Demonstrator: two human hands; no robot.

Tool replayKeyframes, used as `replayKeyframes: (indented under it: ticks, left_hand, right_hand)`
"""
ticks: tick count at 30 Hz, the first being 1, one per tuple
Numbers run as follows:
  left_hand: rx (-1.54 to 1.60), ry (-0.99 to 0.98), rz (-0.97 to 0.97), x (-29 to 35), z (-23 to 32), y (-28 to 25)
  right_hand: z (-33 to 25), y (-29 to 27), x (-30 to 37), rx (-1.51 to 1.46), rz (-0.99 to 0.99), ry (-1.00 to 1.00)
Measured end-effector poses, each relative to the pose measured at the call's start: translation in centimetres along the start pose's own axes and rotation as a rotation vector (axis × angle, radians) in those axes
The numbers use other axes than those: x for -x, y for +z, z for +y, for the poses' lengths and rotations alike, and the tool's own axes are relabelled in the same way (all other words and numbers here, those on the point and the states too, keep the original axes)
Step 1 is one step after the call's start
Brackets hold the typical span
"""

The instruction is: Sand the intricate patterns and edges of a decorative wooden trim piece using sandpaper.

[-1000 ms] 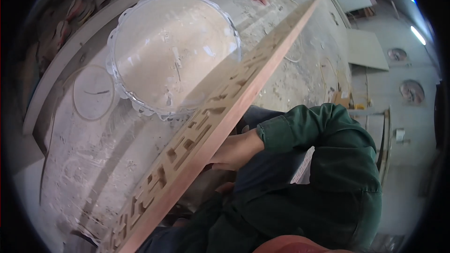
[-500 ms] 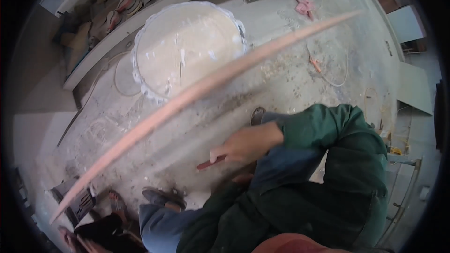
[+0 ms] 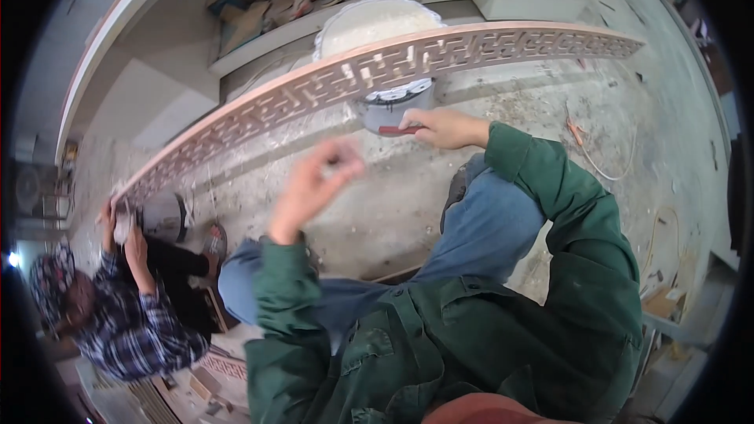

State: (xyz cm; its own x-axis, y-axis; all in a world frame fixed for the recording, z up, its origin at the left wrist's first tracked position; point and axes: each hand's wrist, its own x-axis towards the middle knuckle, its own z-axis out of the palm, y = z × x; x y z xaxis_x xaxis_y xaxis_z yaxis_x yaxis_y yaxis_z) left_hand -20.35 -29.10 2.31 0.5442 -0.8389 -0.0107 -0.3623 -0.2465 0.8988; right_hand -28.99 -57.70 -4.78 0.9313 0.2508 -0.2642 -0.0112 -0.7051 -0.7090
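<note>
A long pinkish wooden panel with openwork lattice (image 3: 377, 49) stretches across the view in front of me. My right hand (image 3: 449, 127) grips a short, flat reddish-brown stick (image 3: 399, 131) below the panel, pointing left. I cannot make out what kind of tool it is. My left hand (image 3: 309, 187) is raised off the floor, nearer to me than the panel, with its fingers curved and thumb apart. It is slightly blurred, and nothing shows in it. Behind and beneath the panel's middle stands a grey drum (image 3: 420, 102) with a pale round top and scalloped white rim.
At left a person in a plaid shirt (image 3: 141, 338) has both hands at the panel's left end, beside another bucket (image 3: 166, 216). Scraps fill a low shelf (image 3: 267, 35) at the back. An orange-handled tool with a cord (image 3: 577, 132) lies on the dusty floor at right.
The panel has turned from its narrow edge to show its lattice face. My left hand has come up into view. My right hand has moved farther away with the stick.
</note>
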Motion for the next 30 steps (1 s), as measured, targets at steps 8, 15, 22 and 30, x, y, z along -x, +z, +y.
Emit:
replayKeyframes:
  ticks: [8,15,22,30]
  left_hand:
    - [-0.469,1.073,-0.016,6.6,18.2,-18.9]
    - [-0.375,1.114,0.346,6.2,15.8,-15.2]
    - [-0.012,1.032,0.550,3.8,11.6,-16.3]
    - [0.400,0.682,0.535,-1.0,4.5,-19.9]
  right_hand:
    - [-3.0,-1.1,-2.1,0.155,0.046,-0.041]
    - [-1.7,4.0,-0.9,0.248,0.083,-0.072]
    - [-7.8,6.1,-0.1,0.190,0.138,-0.006]
    - [-6.2,5.9,-4.0,0.270,0.007,0.042]
